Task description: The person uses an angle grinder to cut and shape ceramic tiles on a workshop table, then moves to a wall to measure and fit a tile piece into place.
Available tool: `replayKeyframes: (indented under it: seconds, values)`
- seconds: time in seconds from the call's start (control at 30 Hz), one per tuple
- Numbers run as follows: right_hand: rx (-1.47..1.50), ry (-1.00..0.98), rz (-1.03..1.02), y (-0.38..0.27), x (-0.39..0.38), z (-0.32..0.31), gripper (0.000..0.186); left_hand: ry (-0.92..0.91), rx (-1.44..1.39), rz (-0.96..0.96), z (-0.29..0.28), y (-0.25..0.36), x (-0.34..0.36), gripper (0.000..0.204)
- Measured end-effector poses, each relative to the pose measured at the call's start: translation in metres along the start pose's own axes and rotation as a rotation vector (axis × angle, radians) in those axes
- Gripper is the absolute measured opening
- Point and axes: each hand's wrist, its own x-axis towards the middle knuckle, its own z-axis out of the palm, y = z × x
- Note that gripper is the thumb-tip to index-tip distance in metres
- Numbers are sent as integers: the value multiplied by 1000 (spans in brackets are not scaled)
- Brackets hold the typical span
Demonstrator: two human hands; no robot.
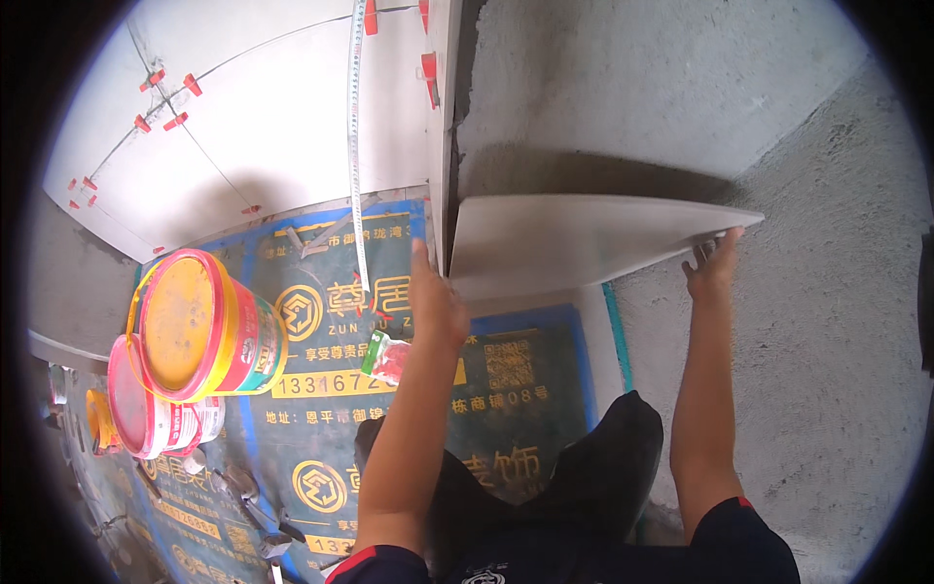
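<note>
A large pale wall tile [584, 238] is held up against the rough grey wall, its broad face tilted. My right hand [713, 265] is closed on the tile's right end, fingers curled under the edge and thumb near the corner. At the tile's left end, beside the edge of the tiled wall, my left hand [435, 304] grips the corner; some of its fingers are hidden. A tape measure blade [355, 146] hangs down the white tiled wall [282, 107], left of my left hand, its lower end over the floor.
Red levelling clips [175, 121] sit in the tile joints. Two paint-type buckets stand at left, a yellow-lidded one [185, 321] and a pink-rimmed one [136, 399]. A packet [387, 358] of red pieces lies on the printed floor sheet [331, 438]. Tools [263, 521] lie near the buckets.
</note>
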Motion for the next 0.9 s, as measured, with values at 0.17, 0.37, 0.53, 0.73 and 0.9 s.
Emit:
replayKeyframes:
  seconds: [0.17,0.37,0.53,0.73,0.9]
  values:
    - [-161,-54,-234,21,33,4,97,-62,536,579,32,8,-10,74]
    - [-202,-77,-363,22,36,18,96,-117,837,1087,47,14,19,74]
    - [-207,-78,-381,30,41,18,110,-163,866,1136,37,5,36,66]
    - [-258,-87,-486,40,56,24,113,-197,917,1095,17,12,48,59]
    - [-373,-203,-507,50,59,16,108,-190,980,1211,-3,8,62,56]
